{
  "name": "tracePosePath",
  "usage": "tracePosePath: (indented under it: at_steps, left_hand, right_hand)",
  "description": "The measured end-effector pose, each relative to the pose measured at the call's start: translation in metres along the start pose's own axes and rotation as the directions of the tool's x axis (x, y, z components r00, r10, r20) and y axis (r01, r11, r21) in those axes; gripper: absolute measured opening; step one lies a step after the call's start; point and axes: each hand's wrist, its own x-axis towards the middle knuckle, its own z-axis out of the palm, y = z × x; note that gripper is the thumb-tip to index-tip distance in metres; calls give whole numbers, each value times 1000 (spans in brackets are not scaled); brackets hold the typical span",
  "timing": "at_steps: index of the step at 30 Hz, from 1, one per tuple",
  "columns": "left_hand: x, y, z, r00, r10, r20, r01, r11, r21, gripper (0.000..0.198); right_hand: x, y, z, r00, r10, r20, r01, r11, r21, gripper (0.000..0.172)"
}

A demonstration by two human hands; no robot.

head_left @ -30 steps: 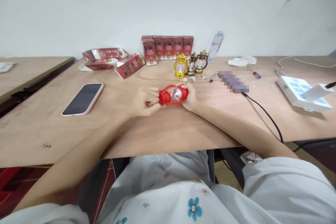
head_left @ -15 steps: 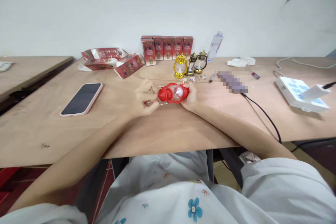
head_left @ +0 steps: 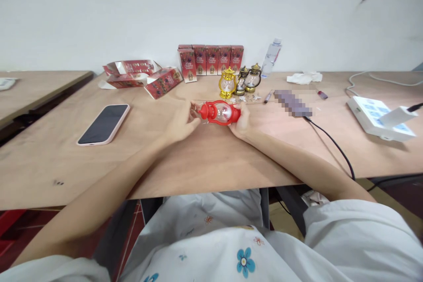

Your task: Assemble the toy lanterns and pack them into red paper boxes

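A small red toy lantern (head_left: 222, 113) with a clear globe lies sideways above the table, its pointed top to the left. My right hand (head_left: 243, 120) is closed around its base. At the lantern's top, my left hand (head_left: 183, 122) has curled fingers by the thin wire handle (head_left: 205, 122); the fingertips are partly hidden. Just beyond stand a gold lantern (head_left: 227, 83) and two dark bronze ones, a front one (head_left: 241, 82) and a rear one (head_left: 253, 78). Small clear and white bits (head_left: 243, 98) lie at their feet.
Several red printed boxes (head_left: 212, 60) stand near the wall, with opened boxes (head_left: 164, 83) to their left. A phone (head_left: 104, 124) lies at left. To the right are a bottle (head_left: 271, 58), tissue (head_left: 304, 78), a blurred device (head_left: 293, 103) with a black cable, and a power strip (head_left: 380, 119).
My left hand's fingers have loosened and shifted slightly at the lantern's top. The lantern has moved a little right and away from me, still in my right hand.
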Motion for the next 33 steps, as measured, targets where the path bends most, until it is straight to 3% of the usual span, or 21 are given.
tracePosePath:
  at_steps: [4, 9, 14, 17, 19, 22, 24, 27, 30, 33]
  left_hand:
    - [6, -11, 0, 975, -103, 197, 104, 995, 4, 20]
    - [14, -28, -3, 939, -303, 166, 326, 935, -137, 26]
    - [20, -35, -17, 939, -331, -96, 313, 935, -169, 29]
    - [21, -30, -28, 888, -298, -349, 261, 954, -151, 22]
    - [20, -23, -34, 840, -222, -496, 219, 974, -65, 19]
    - [14, -9, -36, 793, 24, -608, 53, 993, 108, 19]
    - [9, -2, -32, 788, 230, -571, -85, 960, 268, 20]
    - [3, 0, -22, 829, 434, -351, -263, 859, 440, 18]
    - [2, -3, -13, 865, 479, -149, -370, 810, 456, 18]
    - [3, -8, -10, 899, 435, -50, -372, 819, 437, 21]
  right_hand:
    - [1, 4, -2, 995, -97, 16, 97, 995, -12, 23]
    - [2, 3, -4, 989, -146, 40, 149, 984, -97, 25]
    - [3, -1, -5, 979, -165, 118, 182, 971, -156, 24]
    - [3, 0, -3, 980, -110, 166, 141, 972, -189, 25]
    - [1, 1, -1, 972, -85, 217, 141, 956, -258, 29]
    - [-3, 3, 1, 942, -100, 321, 223, 901, -371, 37]
    - [-5, 5, 2, 924, -103, 369, 258, 878, -402, 42]
    - [-4, 6, 0, 920, -95, 381, 262, 870, -417, 50]
    - [1, 8, -3, 925, -126, 358, 281, 863, -421, 54]
    - [6, 10, -7, 929, -136, 344, 283, 861, -424, 54]
